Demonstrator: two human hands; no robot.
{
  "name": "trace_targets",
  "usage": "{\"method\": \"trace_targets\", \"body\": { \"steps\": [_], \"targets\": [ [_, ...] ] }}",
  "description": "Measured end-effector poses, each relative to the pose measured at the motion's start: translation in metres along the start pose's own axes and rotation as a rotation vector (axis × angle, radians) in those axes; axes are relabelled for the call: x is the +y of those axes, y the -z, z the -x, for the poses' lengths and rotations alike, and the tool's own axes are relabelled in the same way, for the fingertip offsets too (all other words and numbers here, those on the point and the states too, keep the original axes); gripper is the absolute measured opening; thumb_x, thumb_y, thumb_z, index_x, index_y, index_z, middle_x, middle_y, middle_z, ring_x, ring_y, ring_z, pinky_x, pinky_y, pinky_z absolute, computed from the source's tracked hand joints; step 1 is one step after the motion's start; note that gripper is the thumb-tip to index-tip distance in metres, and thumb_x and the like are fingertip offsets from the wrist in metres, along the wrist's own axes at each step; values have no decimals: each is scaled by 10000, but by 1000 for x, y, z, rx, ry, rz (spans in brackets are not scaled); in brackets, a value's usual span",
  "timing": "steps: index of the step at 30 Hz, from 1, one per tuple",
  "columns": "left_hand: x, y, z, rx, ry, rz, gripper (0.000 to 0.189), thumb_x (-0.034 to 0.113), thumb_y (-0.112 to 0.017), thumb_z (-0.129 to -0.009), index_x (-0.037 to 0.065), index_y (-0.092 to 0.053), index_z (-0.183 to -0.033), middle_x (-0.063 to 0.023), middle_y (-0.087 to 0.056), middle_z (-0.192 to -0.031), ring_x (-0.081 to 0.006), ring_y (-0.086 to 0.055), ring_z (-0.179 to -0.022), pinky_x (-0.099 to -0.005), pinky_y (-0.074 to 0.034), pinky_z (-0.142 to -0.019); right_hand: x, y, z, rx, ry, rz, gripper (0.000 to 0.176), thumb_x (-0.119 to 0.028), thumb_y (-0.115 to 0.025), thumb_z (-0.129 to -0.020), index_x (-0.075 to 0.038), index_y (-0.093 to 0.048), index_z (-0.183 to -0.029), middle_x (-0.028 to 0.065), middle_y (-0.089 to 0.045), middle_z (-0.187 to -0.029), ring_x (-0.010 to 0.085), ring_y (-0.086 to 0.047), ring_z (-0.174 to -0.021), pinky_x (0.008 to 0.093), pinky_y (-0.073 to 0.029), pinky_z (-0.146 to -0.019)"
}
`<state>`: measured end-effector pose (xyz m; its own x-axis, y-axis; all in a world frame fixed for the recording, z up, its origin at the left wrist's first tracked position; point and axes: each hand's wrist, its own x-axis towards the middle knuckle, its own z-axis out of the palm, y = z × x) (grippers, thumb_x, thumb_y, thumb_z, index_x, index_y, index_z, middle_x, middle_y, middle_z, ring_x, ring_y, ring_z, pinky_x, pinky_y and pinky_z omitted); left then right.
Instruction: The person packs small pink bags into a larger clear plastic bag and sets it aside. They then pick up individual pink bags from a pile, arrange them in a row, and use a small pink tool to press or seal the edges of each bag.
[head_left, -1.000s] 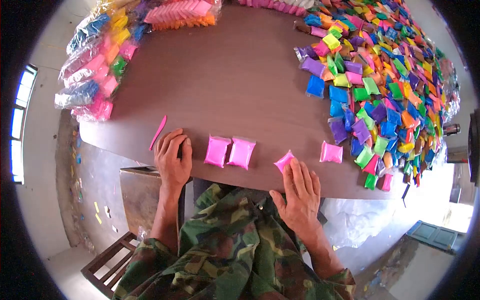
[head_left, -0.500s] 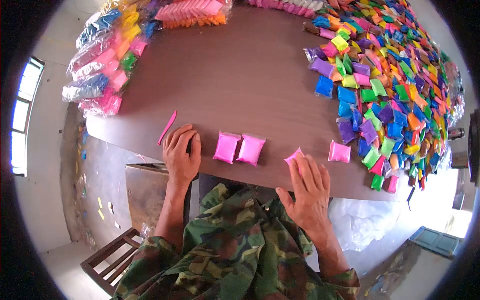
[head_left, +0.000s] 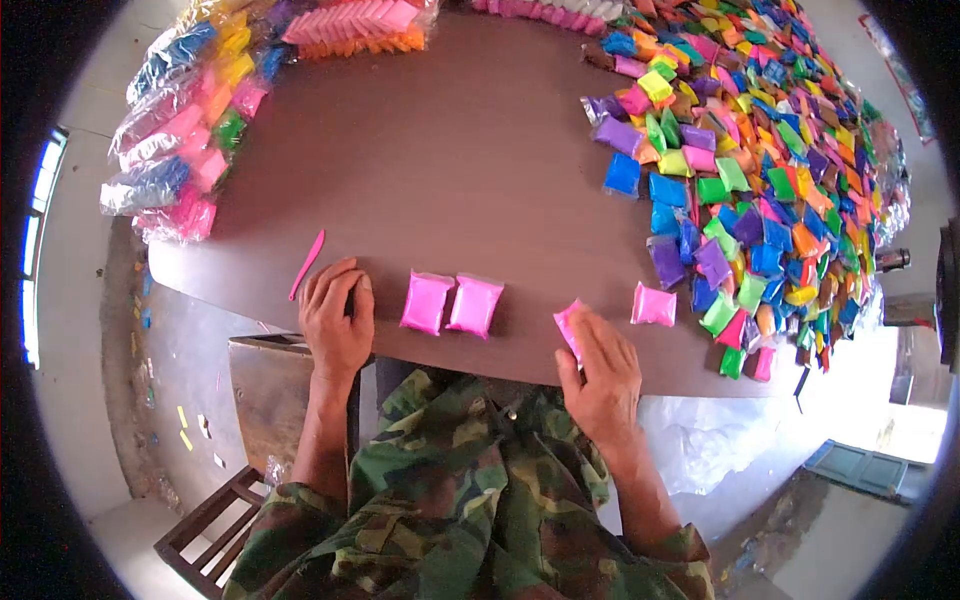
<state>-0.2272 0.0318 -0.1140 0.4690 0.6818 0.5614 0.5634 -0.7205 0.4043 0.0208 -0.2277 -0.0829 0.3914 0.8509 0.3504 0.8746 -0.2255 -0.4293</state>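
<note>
My right hand (head_left: 601,372) lies at the near edge of the brown table (head_left: 450,170), fingers over a small pink packet (head_left: 567,321) that is tilted up under them. My left hand (head_left: 338,318) rests flat on the table edge, curled over something dark that I cannot make out. Two pink packets (head_left: 451,303) lie side by side between my hands. Another pink packet (head_left: 653,305) lies alone to the right of my right hand. A thin pink strip (head_left: 306,265) lies just left of my left hand.
A large heap of small coloured packets (head_left: 760,170) covers the table's right side. Clear bags of bundled packets (head_left: 180,140) line the left edge and more pink and orange packets (head_left: 360,25) sit at the back. A wooden stool (head_left: 215,525) stands below left.
My right hand has closed over the pink packet and tipped it up on its edge. My left hand and the two pink packets have stayed in place.
</note>
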Motion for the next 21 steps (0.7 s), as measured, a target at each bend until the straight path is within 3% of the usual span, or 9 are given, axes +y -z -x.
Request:
{"method": "trace_targets", "body": {
  "steps": [1,4,5,8,9,15,18,21],
  "targets": [
    [-1,0,1,1,-5,6,127,107,-729,-972,17,-755,-1058,-132,-769,-1203,-363,-702,-1131,-478,-523,-1013,1,1,0,44,-31,-17,471,-70,-771,-924,-13,-676,-1382,195,-673,-1436,374,-681,-1259,462,-562,-1027],
    [-2,-2,1,13,-12,-7,130,108,-730,-971,17,-756,-1061,-132,-770,-1206,-363,-703,-1131,-475,-527,-1006,9,2,6,148,-177,-190,422,-39,-745,-948,0,-679,-1363,244,-653,-1438,406,-663,-1266,452,-576,-1024],
    [-3,-3,2,27,-4,7,131,103,-731,-970,14,-757,-1062,-135,-772,-1201,-361,-706,-1124,-474,-529,-1002,8,7,7,154,-258,-226,399,-18,-717,-988,7,-671,-1384,224,-694,-1356,364,-705,-1193,397,-603,-987],
    [-1,-3,1,37,-2,12,131,94,-734,-966,7,-758,-1061,-137,-776,-1190,-357,-712,-1111,-470,-532,-1000,8,13,13,152,-490,-546,392,-25,-707,-1020,8,-665,-1408,150,-727,-1250,266,-722,-1120,344,-606,-961],
    [-1,-2,1,42,-5,8,129,92,-736,-964,7,-759,-1059,-137,-777,-1186,-356,-714,-1106,-467,-534,-997,12,11,14,138,-515,-620,411,-44,-705,-1042,15,-644,-1444,82,-724,-1167,193,-712,-1033,304,-608,-918],
    [-2,-4,1,62,-2,17,122,87,-744,-957,7,-767,-1046,-137,-781,-1170,-350,-723,-1088,-452,-543,-986,12,23,5,-180,-724,-934,449,-78,-729,-1043,-17,-636,-1478,133,-739,-1297,160,-719,-1045,286,-605,-883],
    [-1,-5,2,64,3,12,121,85,-748,-954,6,-768,-1043,-135,-782,-1168,-348,-723,-1088,-452,-544,-983,4,28,-12,-227,-611,-688,442,-94,-730,-1036,-28,-647,-1465,178,-738,-1338,245,-746,-1098,352,-608,-945],
    [-1,-3,1,59,1,1,117,84,-749,-954,7,-768,-1041,-132,-781,-1174,-345,-722,-1095,-454,-543,-985,6,25,-20,-102,-287,-295,426,-121,-723,-1020,-27,-663,-1431,213,-699,-1395,376,-708,-1209,455,-561,-1066]
  ]
}}
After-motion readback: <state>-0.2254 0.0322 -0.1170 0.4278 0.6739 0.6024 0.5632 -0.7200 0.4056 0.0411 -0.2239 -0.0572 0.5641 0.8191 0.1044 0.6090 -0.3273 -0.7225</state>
